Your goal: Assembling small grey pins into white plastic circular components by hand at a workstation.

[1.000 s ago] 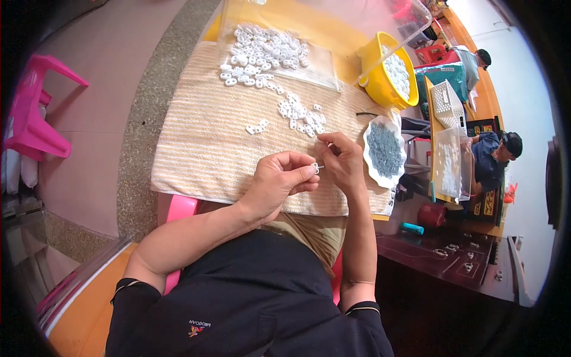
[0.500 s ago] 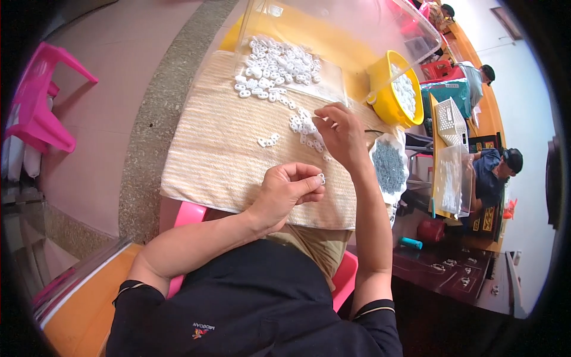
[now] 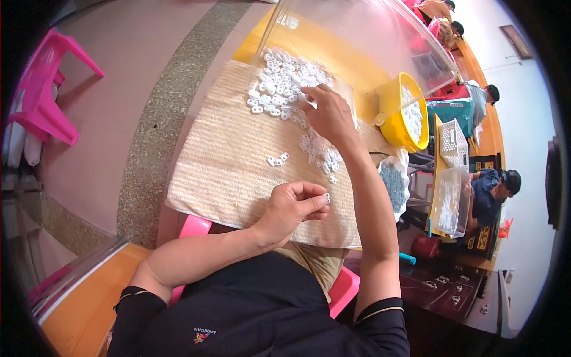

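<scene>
My left hand [image 3: 291, 208] is closed in a pinch low over the striped cloth, with a small white plastic piece [image 3: 327, 198] sticking out at its fingertips. My right hand [image 3: 330, 116] reaches to the right edge of the big pile of white two-holed oval pieces [image 3: 282, 77]. Its thumb and forefinger are apart, and nothing shows between them. Below that hand lies a looser group of white pieces [image 3: 324, 156]. A few joined white pieces [image 3: 278, 159] rest by themselves to the left, on the beige striped cloth [image 3: 220, 143].
A clear plastic bin wall [image 3: 363, 41] rises beyond the pile. On the right stand a yellow bucket [image 3: 389, 128] of white pieces and a white-lined container of grey small parts [image 3: 392, 181]. A pink stool [image 3: 50, 89] is at far left. Other people sit at tables further right.
My right hand has moved away from me and slightly left, from the looser group to the big pile. My left hand keeps its pinch on the white piece. The view has shifted a little.
</scene>
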A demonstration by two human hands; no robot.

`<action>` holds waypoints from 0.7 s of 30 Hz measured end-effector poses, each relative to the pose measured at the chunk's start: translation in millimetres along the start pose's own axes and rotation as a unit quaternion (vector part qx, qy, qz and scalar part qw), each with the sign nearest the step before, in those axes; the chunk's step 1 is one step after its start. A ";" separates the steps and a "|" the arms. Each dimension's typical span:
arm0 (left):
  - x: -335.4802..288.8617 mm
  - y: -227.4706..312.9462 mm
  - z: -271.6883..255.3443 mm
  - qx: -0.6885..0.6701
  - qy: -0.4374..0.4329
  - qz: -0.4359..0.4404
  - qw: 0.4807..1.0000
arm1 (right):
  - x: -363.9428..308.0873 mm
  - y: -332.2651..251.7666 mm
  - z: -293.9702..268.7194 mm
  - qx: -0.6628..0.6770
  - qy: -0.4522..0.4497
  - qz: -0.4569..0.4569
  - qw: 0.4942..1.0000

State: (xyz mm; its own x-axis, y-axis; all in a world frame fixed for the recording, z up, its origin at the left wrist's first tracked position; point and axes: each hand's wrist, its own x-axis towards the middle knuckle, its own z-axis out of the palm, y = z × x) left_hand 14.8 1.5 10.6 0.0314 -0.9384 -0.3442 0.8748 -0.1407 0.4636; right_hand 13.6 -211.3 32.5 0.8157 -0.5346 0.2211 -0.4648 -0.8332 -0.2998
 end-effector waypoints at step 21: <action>3.3 6.1 0.3 -0.015 -0.003 0.012 1.000 | -33.5 11.2 -7.0 0.143 0.036 0.083 0.986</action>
State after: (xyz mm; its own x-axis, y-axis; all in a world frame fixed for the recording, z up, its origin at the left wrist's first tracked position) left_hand 20.1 -2.6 12.5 0.0509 -0.9431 -0.3285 0.8876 -0.1080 0.4477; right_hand -21.3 -203.6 28.2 0.7047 -0.6777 0.2099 -0.4655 -0.6650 -0.5840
